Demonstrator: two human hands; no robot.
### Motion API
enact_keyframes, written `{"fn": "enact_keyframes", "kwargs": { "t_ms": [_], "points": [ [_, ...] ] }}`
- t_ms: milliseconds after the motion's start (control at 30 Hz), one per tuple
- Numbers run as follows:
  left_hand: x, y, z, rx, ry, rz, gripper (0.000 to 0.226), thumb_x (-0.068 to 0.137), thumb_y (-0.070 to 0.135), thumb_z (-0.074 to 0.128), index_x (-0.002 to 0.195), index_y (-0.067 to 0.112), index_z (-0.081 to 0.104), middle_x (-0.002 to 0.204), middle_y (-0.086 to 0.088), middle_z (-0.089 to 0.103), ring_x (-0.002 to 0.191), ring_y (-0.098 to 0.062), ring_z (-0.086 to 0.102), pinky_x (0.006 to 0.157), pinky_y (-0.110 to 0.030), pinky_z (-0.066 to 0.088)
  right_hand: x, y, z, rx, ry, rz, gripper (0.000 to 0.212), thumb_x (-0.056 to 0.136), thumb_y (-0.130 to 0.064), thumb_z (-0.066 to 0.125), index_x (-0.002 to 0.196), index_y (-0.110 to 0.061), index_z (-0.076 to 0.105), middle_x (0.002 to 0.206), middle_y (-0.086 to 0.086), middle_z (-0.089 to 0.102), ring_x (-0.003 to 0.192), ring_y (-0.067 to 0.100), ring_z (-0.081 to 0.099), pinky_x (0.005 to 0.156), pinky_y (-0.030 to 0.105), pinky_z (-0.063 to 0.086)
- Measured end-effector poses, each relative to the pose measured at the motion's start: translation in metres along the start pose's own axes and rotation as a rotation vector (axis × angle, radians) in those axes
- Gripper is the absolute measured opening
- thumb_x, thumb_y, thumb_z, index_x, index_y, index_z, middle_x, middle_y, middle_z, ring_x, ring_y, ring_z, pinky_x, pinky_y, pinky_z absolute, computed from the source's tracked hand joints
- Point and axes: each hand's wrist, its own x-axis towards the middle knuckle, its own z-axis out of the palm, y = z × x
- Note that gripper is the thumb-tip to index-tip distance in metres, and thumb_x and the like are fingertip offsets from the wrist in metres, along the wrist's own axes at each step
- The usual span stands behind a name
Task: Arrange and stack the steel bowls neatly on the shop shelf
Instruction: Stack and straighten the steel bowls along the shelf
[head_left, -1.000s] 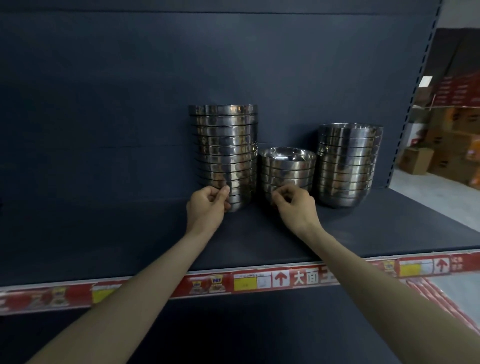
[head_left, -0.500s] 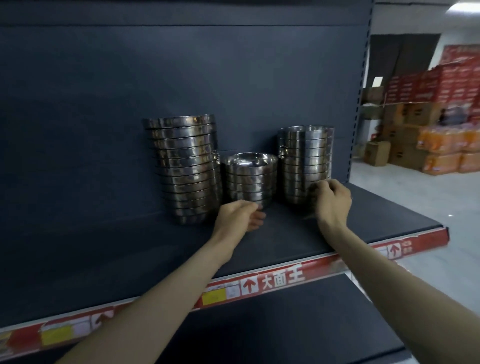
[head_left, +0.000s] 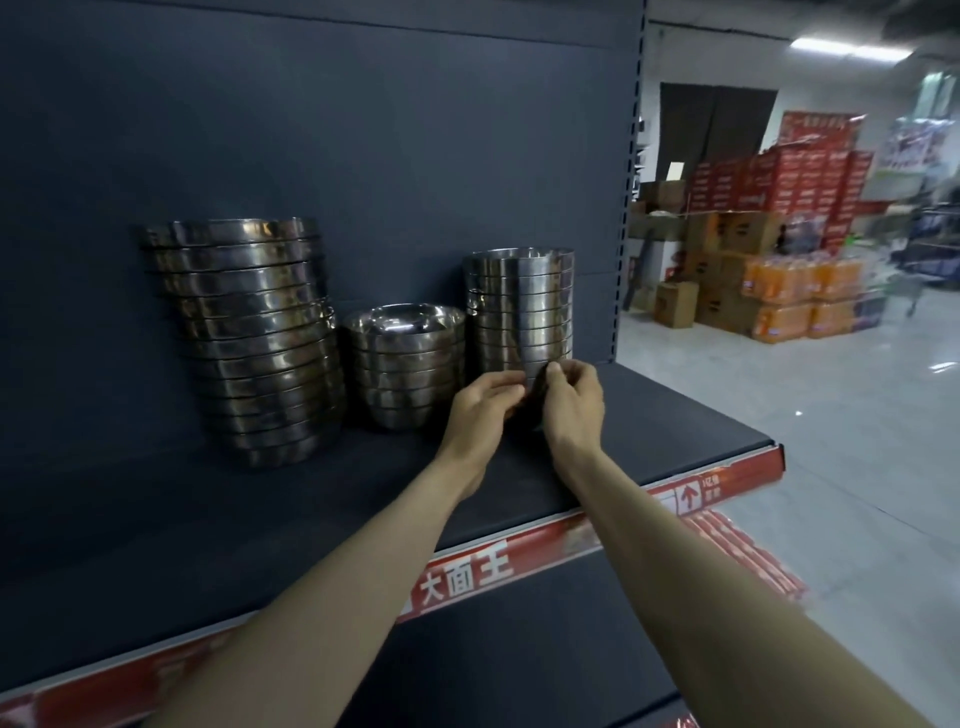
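Three stacks of steel bowls stand in a row on the dark shelf (head_left: 675, 421). The tall left stack (head_left: 244, 338) leans a little, the short middle stack (head_left: 405, 364) sits beside it, and the right stack (head_left: 519, 306) is near the shelf's right end. My left hand (head_left: 480, 410) and my right hand (head_left: 574, 405) are both at the base of the right stack, fingers curled round its lowest bowls from the left and from the right. The stack's bottom is hidden behind my hands.
The shelf's front edge carries a red price strip (head_left: 467, 577). A dark back panel (head_left: 363, 156) rises behind the bowls. Past the shelf's right end lies an aisle floor (head_left: 831, 441) with stacked cartons and orange drink packs (head_left: 779, 291).
My left hand has moved right from the left stack, past the middle one, to the right stack. My right hand moved from the middle stack to the right one. The view swung right.
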Motion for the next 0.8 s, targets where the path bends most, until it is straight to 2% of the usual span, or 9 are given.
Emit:
{"fn": "enact_keyframes", "kwargs": {
  "t_ms": [133,267,533,600,667,733,800],
  "points": [
    [0.004,-0.002,-0.004,0.021,-0.018,-0.011,0.03,0.102,0.003,0.063,0.128,0.015,0.068,0.124,-0.007,0.073,0.123,-0.018,0.067,0.111,-0.032,0.051,0.0,0.002,0.004,-0.061,-0.103,-0.011,0.016,0.104,-0.02,0.06,0.12,-0.018,0.058,0.122,0.007,0.065,0.111,0.021,0.066,0.103,0.042,0.055],
    [0.007,-0.004,-0.005,-0.031,-0.006,-0.035,0.036,0.102,0.0,0.061,0.136,0.013,0.063,0.123,-0.003,0.072,0.124,-0.016,0.066,0.113,-0.031,0.05,-0.002,0.0,0.006,-0.154,-0.189,-0.016,0.022,0.102,-0.023,0.06,0.124,-0.023,0.055,0.12,-0.001,0.064,0.111,0.018,0.065,0.105,0.046,0.052],
    [0.006,-0.006,-0.006,0.005,0.02,-0.056,0.041,0.1,0.0,0.061,0.139,0.01,0.063,0.129,-0.009,0.073,0.126,-0.02,0.067,0.111,-0.033,0.052,-0.009,-0.004,0.007,-0.199,-0.219,-0.027,0.027,0.098,-0.032,0.062,0.122,-0.025,0.051,0.125,0.001,0.059,0.114,0.022,0.064,0.107,0.054,0.052],
    [0.002,-0.002,-0.006,0.041,0.009,-0.062,0.044,0.1,-0.001,0.056,0.143,0.008,0.061,0.132,-0.008,0.071,0.128,-0.021,0.066,0.113,-0.035,0.052,-0.022,-0.011,0.007,-0.286,-0.231,-0.062,0.035,0.096,-0.038,0.061,0.126,-0.023,0.052,0.13,0.001,0.054,0.119,0.027,0.061,0.108,0.053,0.05],
    [-0.01,0.007,-0.007,0.055,-0.002,-0.075,0.044,0.102,-0.002,0.052,0.144,0.007,0.06,0.132,-0.009,0.071,0.127,-0.023,0.066,0.114,-0.039,0.052,-0.037,-0.019,0.006,-0.382,-0.22,-0.11,0.038,0.101,-0.034,0.057,0.134,-0.016,0.052,0.137,0.006,0.05,0.125,0.03,0.056,0.112,0.053,0.045],
    [-0.029,0.018,-0.012,0.06,-0.014,-0.083,0.037,0.103,-0.001,0.053,0.135,0.012,0.065,0.128,-0.007,0.072,0.125,-0.023,0.067,0.113,-0.04,0.053,-0.055,-0.028,0.002,-0.487,-0.188,-0.156,0.036,0.105,-0.029,0.052,0.136,-0.011,0.052,0.139,0.009,0.05,0.129,0.032,0.052,0.114,0.053,0.041],
    [-0.052,0.026,-0.021,0.093,-0.011,-0.087,0.028,0.101,0.002,0.058,0.117,0.023,0.069,0.121,-0.003,0.075,0.121,-0.021,0.07,0.112,-0.041,0.053,-0.074,-0.034,-0.006,-0.516,-0.197,-0.19,0.033,0.105,-0.029,0.052,0.133,-0.01,0.054,0.137,0.01,0.052,0.129,0.032,0.051,0.113,0.052,0.04]
  ]
}}
